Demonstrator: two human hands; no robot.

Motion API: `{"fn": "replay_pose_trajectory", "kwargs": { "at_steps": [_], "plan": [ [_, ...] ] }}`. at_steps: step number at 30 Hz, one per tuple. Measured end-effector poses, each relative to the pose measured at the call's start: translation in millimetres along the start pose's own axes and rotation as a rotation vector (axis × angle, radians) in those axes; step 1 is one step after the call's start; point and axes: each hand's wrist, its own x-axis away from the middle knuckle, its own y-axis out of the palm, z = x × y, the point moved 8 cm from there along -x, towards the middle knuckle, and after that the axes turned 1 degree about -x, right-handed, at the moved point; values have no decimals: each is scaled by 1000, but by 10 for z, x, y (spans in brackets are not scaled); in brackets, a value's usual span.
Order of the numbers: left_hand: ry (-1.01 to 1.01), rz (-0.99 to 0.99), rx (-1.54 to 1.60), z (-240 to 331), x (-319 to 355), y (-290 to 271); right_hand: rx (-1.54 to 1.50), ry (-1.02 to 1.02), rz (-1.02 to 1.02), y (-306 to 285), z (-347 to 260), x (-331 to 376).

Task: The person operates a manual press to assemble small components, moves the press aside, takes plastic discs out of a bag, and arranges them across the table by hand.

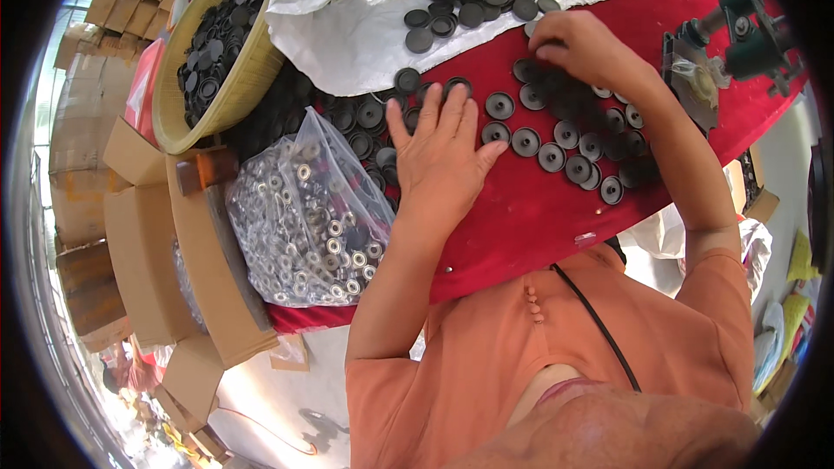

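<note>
My left hand (441,156) lies spread, palm down, over round black plastic caps (370,113) on the red cloth. Its fingertips touch the edge of that pile. Farther right, my right hand (580,50) is bent with its fingers drawn together beside the white sheet. Whatever its fingertips grip, if anything, is hidden. A grey-black cap (530,28) peeks out next to that hand. Between and below the hands, several caps (552,156) lie hollow side up in loose rows, each with a small post in its middle. More black caps (473,2) are heaped on the white plastic sheet (326,52).
At left stands a yellow basket (165,113) full of black caps. A clear bag (300,208) of small metal rings lies beside an open cardboard box (204,252). A dark green metal machine (747,35) stands at the right of the red cloth (495,247). Cartons (87,122) are stacked far left.
</note>
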Motion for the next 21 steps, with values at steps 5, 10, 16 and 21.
{"fn": "replay_pose_trajectory", "kwargs": {
  "at_steps": [5, 10, 16, 21],
  "plan": [
    [-94, 54, -163, -49, 64, -120, 50, 282, 158, -372, 530, 48],
    [-163, 33, -236, -76, 50, -149, 176, 140, 315, -256, 442, -57],
    [-181, 38, -225, -70, 60, -193, 207, 155, 278, -322, 655, -86],
    [-166, 50, -199, -67, 98, -190, -79, 347, 250, -465, 825, -5]
  ]
}}
